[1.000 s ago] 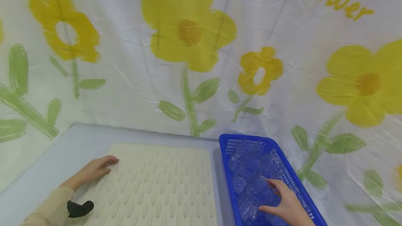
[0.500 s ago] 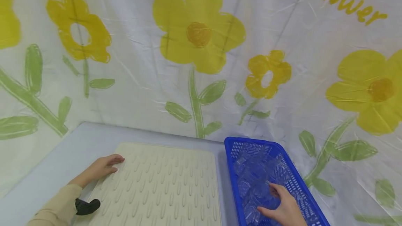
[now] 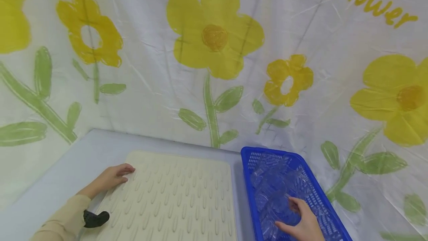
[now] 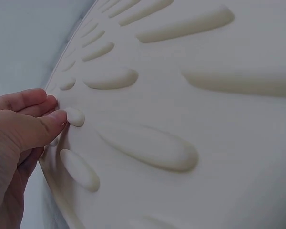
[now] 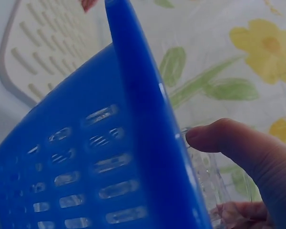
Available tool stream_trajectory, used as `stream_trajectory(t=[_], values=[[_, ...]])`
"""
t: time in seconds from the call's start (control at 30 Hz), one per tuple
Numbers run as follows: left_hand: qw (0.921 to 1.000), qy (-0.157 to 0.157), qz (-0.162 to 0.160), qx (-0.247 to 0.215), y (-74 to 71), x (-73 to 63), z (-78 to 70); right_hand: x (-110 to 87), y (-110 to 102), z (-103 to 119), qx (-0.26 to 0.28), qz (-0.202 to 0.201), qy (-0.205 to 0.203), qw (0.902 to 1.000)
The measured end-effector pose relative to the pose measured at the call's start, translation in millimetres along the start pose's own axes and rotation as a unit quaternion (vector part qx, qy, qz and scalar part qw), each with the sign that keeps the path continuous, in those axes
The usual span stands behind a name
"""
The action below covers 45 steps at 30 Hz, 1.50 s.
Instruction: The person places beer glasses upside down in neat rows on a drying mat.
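My left hand (image 3: 112, 177) rests at the left edge of a cream mat (image 3: 180, 192) with raised oval ridges. In the left wrist view its thumb and fingertips touch the mat near the rim, the fingers fairly straight. My right hand (image 3: 303, 223) reaches into a blue plastic basket (image 3: 246, 181) right of the mat. Between its thumb and fingers it holds a clear cup (image 5: 212, 183), which the basket rim partly covers in the right wrist view. More clear cups (image 3: 267, 176) lie jumbled in the basket, their outlines hard to separate.
Mat and basket sit on a pale table (image 3: 107, 144). Behind it hangs a white curtain (image 3: 150, 84) painted with yellow flowers. A black curved piece (image 3: 96, 219) juts from the left sleeve. The basket's raised rim stands beside my right hand.
The whole head view has shifted slightly to the right. My right hand has dipped a little lower among the clear cups; my left hand stays at the mat's edge.
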<state>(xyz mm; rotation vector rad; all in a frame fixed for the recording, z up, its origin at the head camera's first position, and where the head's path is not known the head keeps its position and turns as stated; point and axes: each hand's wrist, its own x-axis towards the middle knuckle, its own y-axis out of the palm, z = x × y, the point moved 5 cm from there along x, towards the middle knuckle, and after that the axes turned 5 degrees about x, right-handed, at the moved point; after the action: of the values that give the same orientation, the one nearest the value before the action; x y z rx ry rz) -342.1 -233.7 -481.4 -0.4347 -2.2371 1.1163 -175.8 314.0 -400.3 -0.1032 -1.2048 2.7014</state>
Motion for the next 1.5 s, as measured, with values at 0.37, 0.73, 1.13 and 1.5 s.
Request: stream_trajectory(t=[0.37, 0.73, 1.13, 1.5], values=[[0.999, 0.002, -0.002, -0.044, 1.2, 1.1, 1.8, 2.1, 11.8, -20.7, -0.001, -0.037, 0.017, 0.9992], [0.9972, -0.015, -0.016, -0.072, 1.7, -0.4, 0.7, 3.3, -6.1, -13.5, 0.028, -0.048, 0.055, 0.9969], [0.9952, -0.063, -0.03, -0.069, 4.3, -9.0, 4.3, -11.2, -31.3, 40.4, 0.018, -0.049, 0.01, 0.9986], [0.9931, -0.073, -0.026, -0.088, 3.1, -10.9, 5.4, -2.3, -35.0, 77.5, 0.033, -0.076, -0.081, 0.9933]])
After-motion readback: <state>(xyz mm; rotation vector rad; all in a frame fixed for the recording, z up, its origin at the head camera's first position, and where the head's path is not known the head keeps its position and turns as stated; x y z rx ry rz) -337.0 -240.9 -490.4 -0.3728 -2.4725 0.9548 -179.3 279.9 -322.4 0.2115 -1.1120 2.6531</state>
